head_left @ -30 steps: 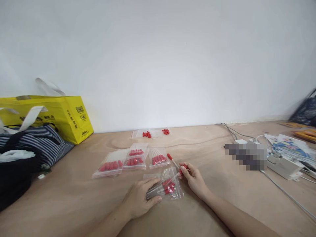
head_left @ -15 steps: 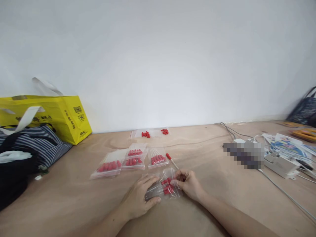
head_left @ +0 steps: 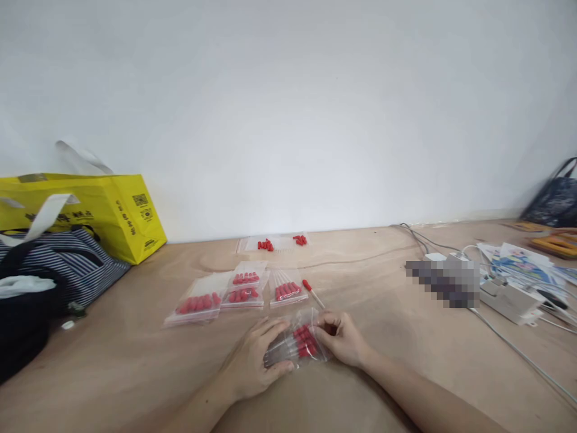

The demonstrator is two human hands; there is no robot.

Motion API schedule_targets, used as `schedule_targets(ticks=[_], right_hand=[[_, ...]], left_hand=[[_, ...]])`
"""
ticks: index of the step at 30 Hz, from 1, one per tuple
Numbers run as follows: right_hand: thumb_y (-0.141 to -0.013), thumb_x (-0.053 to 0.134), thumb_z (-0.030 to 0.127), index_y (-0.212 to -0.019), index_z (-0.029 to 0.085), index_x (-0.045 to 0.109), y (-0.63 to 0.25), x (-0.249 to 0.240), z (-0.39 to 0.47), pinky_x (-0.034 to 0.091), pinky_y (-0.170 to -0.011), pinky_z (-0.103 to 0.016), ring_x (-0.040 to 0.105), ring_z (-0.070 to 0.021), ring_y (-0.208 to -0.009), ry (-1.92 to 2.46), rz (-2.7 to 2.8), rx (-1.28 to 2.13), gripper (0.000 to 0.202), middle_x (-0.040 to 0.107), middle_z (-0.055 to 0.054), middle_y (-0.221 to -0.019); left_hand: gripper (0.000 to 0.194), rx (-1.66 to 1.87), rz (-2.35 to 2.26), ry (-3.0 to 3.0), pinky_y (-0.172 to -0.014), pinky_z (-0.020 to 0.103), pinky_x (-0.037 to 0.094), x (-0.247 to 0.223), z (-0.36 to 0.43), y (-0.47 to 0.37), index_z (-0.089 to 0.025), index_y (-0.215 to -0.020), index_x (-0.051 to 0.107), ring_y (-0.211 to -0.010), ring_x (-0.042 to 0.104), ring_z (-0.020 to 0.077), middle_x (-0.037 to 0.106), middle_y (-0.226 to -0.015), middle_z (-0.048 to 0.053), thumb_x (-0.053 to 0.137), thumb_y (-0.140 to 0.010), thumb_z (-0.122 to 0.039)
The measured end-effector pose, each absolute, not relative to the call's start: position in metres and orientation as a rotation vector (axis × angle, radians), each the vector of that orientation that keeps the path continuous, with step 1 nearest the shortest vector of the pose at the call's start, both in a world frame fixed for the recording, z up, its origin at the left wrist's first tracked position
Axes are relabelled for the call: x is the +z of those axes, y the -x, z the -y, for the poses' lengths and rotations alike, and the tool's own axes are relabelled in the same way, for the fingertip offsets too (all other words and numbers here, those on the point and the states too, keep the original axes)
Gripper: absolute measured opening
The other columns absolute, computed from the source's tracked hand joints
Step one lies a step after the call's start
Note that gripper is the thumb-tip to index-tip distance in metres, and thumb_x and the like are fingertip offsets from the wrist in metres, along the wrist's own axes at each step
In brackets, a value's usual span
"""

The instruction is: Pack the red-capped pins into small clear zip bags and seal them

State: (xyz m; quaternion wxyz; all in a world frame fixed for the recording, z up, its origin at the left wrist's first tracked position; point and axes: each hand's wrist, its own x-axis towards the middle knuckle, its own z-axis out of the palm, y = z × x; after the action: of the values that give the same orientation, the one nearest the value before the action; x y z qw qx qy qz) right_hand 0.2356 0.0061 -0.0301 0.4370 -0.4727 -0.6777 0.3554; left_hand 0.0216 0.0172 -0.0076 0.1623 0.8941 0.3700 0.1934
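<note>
Pinning a clear bag (head_left: 297,344) of red-capped sticks to the surface (head_left: 135,373), left hand (head_left: 255,361) lies flat; right hand (head_left: 342,338) pinches its mouth.

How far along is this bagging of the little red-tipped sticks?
Done: three filled bags lie in a row on the table. In hand: the left hand pins an open bag while the right hand works at its mouth. Left: one loose stick beside it, and more sticks near the wall.

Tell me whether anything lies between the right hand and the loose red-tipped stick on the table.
Nothing visible does. The loose red-tipped stick lies on bare table just beyond the right hand, which rests at the clear bag that the left hand presses down.
</note>
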Motion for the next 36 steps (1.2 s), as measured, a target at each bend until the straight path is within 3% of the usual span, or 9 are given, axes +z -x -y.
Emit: schedule_targets(ticks=[4, 7, 12, 17, 21, 27, 36], right_hand=[[-0.075, 0.05, 0.029, -0.068, 0.019, 0.069, -0.235, -0.022, -0.002, 0.041, -0.062, -0.024, 0.053, -0.0137, -0.067, 1.285, 1.737, 0.715, 0.022, 0.055, -0.003, -0.07], [-0.075, 0.051, 0.028, -0.076, 0.02, 0.069, -0.235, -0.023, -0.004, 0.043, -0.067, -0.026, 0.055, -0.0153, -0.075, 1.25, 1.735, 0.799, 0.02, 0.059, -0.005, -0.08], [-0.072, 0.053, 0.028, -0.068, 0.015, 0.066, -0.234, -0.036, -0.01, 0.043, -0.057, -0.024, 0.056, -0.0139, -0.062, 1.197, 1.601, 1.045, 0.019, 0.06, -0.002, -0.062], [-0.066, 0.055, 0.022, -0.066, 0.016, 0.058, -0.234, -0.04, -0.012, 0.036, -0.046, -0.019, 0.046, -0.0084, -0.051, 1.301, 1.543, 0.729, 0.007, 0.054, 0.001, -0.064], [-0.069, 0.051, 0.025, -0.073, 0.017, 0.059, -0.245, -0.04, -0.025, 0.035, -0.047, -0.021, 0.043, -0.009, -0.049, 1.416, 1.506, 0.466, 0.011, 0.052, 0.001, -0.062], [-0.069, 0.055, 0.031, -0.095, 0.015, 0.056, -0.251, -0.037, -0.051, 0.04, -0.059, -0.024, 0.057, -0.0154, -0.068, 1.596, 1.596, 0.45, 0.03, 0.062, -0.005, -0.08], [-0.083, 0.039, 0.022, -0.103, 0.018, 0.055, -0.237, -0.035, -0.065, 0.04, -0.07, -0.028, 0.056, -0.0202, -0.088, 1.865, 1.739, 0.306, 0.027, 0.06, -0.011, -0.098]], left_hand=[[0.057, 0.511, -1.081, -2.557, -0.096, 0.044, 0.033, -0.01, -0.018, -0.02, -0.022, -0.121, 0.045, -0.115, 0.041, 0.0269, 0.048, -0.125, 0.007, 0.063, -0.069, -0.032], [0.057, 0.51, -1.089, -2.554, -0.095, 0.044, 0.035, -0.012, -0.019, -0.02, -0.022, -0.121, 0.044, -0.116, 0.041, 0.0276, 0.047, -0.126, 0.007, 0.063, -0.069, -0.032], [0.056, 0.514, -1.077, -2.557, -0.095, 0.042, 0.036, -0.012, -0.019, -0.019, -0.023, -0.121, 0.045, -0.115, 0.041, 0.0268, 0.048, -0.126, 0.006, 0.063, -0.069, -0.035], [0.056, 0.527, -1.066, -2.556, -0.095, 0.042, 0.035, -0.011, -0.019, -0.02, -0.024, -0.121, 0.044, -0.116, 0.041, 0.0259, 0.047, -0.126, 0.005, 0.063, -0.069, -0.032], [0.054, 0.531, -1.048, -2.561, -0.096, 0.043, 0.034, -0.012, -0.019, -0.019, -0.026, -0.121, 0.045, -0.116, 0.041, 0.0261, 0.047, -0.126, 0.004, 0.062, -0.07, -0.035], [0.054, 0.53, -1.057, -2.571, -0.095, 0.044, 0.035, -0.014, -0.02, -0.018, -0.026, -0.12, 0.046, -0.115, 0.041, 0.0269, 0.047, -0.126, 0.004, 0.063, -0.07, -0.038], [0.05, 0.562, -1.029, -2.585, -0.095, 0.042, 0.036, -0.014, -0.02, -0.018, -0.025, -0.116, 0.05, -0.113, 0.044, 0.0265, 0.049, -0.124, 0.005, 0.063, -0.07, -0.039]])
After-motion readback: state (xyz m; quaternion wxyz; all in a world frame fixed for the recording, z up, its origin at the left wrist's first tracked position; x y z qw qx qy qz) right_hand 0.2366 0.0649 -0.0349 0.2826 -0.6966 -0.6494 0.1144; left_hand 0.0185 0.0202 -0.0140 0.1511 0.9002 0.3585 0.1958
